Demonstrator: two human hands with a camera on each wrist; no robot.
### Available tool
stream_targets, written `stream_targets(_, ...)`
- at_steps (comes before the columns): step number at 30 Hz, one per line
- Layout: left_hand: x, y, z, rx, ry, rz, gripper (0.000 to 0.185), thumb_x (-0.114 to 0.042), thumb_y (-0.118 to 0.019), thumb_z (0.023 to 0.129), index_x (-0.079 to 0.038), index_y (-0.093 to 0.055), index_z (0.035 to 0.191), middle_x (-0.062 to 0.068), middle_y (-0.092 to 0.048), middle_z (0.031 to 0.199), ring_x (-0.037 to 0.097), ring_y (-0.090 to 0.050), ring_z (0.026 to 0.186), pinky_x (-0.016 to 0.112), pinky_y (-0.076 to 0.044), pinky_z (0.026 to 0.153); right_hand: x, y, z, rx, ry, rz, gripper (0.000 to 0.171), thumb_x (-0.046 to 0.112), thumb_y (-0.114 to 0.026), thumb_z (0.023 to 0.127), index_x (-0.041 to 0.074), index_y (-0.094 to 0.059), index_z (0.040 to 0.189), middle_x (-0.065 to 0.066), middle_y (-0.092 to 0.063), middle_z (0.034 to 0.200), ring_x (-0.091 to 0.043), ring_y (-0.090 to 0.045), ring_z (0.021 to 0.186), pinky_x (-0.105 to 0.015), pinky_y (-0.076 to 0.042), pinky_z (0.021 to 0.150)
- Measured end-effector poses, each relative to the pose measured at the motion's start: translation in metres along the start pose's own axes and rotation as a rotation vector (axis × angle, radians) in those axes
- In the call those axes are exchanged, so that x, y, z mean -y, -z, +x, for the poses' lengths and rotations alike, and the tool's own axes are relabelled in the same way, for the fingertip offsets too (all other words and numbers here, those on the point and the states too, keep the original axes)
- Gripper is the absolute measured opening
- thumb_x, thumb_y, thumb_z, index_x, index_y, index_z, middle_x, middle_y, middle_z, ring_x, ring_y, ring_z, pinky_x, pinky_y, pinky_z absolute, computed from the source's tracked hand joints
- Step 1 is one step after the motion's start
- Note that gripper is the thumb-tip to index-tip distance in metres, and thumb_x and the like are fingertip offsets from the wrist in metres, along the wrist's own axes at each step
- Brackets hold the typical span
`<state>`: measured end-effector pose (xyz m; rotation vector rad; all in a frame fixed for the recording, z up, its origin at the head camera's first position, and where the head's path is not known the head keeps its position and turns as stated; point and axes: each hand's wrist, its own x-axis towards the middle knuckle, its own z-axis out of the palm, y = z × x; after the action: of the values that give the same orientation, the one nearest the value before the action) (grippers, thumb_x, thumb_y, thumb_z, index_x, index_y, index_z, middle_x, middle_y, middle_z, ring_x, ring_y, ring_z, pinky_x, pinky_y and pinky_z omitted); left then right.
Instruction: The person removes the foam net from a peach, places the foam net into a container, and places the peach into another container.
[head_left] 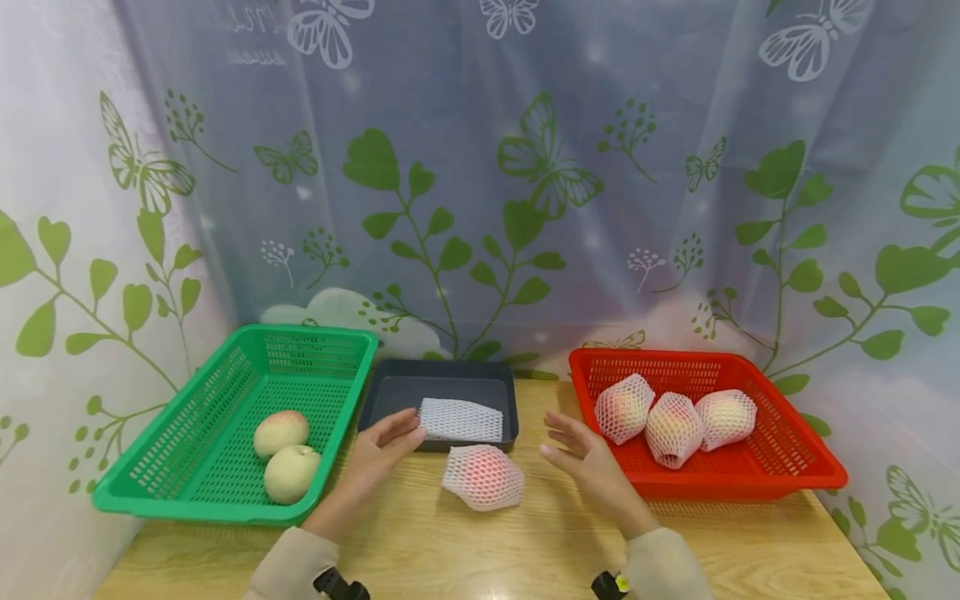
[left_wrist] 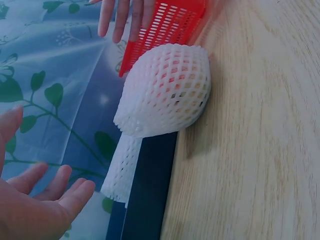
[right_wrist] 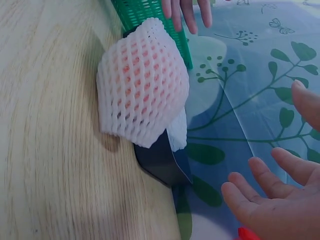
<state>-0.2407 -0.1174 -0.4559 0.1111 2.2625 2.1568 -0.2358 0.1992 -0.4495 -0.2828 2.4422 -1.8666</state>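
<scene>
Both sleeves enter at the bottom of the head view. Left hand and right hand hover with fingers straight, grip wide, holding nothing. Between them a netted peach lies on the wooden tabletop, touching neither hand. Just behind it stands a dark tray holding a flat foam net. A green perforated basket on the left contains two bare peaches. A red perforated basket on the right holds three netted fruits.

Left wrist view: the left hand is spread beside the netted peach, whose white mesh is diamond-patterned.

Right wrist view: the right hand lies open, apart from the netted peach; nothing stands between.
</scene>
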Motion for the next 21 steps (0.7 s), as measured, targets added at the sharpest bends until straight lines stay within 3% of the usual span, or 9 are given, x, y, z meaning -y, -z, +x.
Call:
stream_targets(7,-0.0033,0.0073,-0.0015,-0.003,0.029,-0.022,0.060,-0.027,-0.066,0.092,-0.006,-0.042,0.142,0.019,-0.047,0.142,0.027,-0.050,0.127,0.036,-0.043,0.103,-0.0029,0.0046,-0.0006,0.002,0.006,-0.003,0.059,0.023,-0.069,0.089,0.012,-0.044,0.142,-0.015,-0.045,0.144,-0.036,-0.042,0.132,-0.049,-0.039,0.105)
stream_targets(21,0.0010,0.0084,0.0010,0.007,0.016,-0.003,0.059,-0.028,-0.067,0.091,-0.006,-0.044,0.142,0.019,-0.048,0.141,0.028,-0.047,0.129,0.042,-0.040,0.106,-0.0067,0.0014,0.0029,0.038,0.017,-0.013,0.061,0.020,-0.070,0.088,0.009,-0.043,0.142,-0.017,-0.046,0.142,-0.040,-0.042,0.131,-0.045,-0.043,0.103)
